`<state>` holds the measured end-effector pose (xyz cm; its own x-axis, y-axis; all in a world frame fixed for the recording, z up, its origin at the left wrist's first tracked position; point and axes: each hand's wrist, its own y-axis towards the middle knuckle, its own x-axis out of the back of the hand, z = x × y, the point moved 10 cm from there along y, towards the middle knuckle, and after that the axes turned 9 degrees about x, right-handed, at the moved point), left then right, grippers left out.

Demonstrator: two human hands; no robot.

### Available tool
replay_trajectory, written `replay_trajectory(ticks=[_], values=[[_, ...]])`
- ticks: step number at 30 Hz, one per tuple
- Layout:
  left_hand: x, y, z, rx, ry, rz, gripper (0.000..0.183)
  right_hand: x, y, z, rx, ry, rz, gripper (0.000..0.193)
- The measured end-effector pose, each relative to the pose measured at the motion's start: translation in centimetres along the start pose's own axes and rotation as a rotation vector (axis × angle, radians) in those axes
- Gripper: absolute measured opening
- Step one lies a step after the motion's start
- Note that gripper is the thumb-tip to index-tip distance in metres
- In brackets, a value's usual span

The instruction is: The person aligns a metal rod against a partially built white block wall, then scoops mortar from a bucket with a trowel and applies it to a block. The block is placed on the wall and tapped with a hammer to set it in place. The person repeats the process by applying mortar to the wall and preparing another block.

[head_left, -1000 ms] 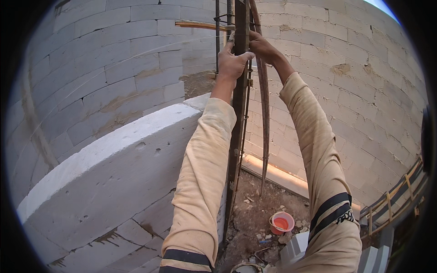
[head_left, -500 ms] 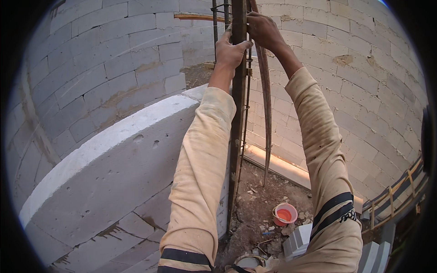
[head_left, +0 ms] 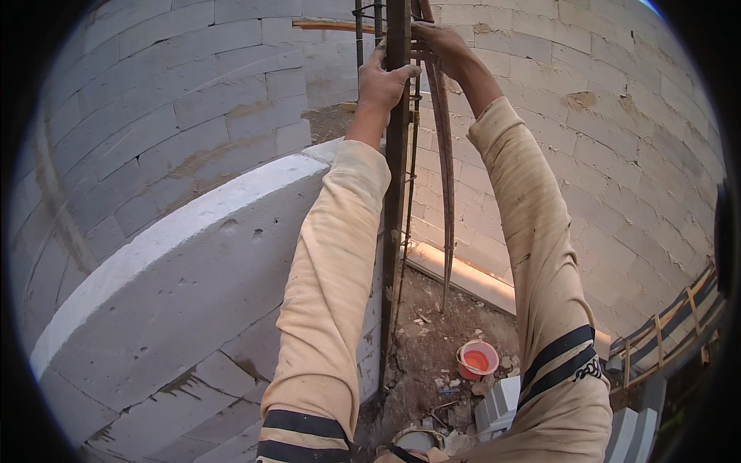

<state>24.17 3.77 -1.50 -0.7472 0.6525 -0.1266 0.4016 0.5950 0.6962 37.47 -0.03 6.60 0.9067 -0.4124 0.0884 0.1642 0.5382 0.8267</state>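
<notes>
Left grip and right grip flank the upright post.

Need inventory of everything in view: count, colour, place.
Upright post: 1, dark brown, centre
Rebar: several, dark, both sides of post
Long strip: 1 or 2 (unclear), brown, right of post
Wood strip: 1, light brown, upper left of post
Tall block walls: 2, grey left, cream right
Low block wall: 1, grey, white top, left
Bucket: 1, pink, ground
Loose blocks: several, pale, lower right
Slatted frame: 1, wood-coloured slats, far right
Sleeves: 2, tan, black bands
Left hand: 1, bare, at post
Right hand: 1, bare, post's right side
</notes>
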Motion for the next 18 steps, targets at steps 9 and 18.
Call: replay_trajectory(ticks=[9, 18], values=[[-0.2, -0.1, -0.5, -0.014, -0.026, 0.019, 0.057, 0.4, -0.6, -1.4, 0.009, 0.235, -0.347, 0.023], [0.1, -0.6, -1.0, -0.043, -0.027, -0.041, 0.064, -2.9, -8.4, 10.6, 0.835, -0.554, -0.258, 0.014]])
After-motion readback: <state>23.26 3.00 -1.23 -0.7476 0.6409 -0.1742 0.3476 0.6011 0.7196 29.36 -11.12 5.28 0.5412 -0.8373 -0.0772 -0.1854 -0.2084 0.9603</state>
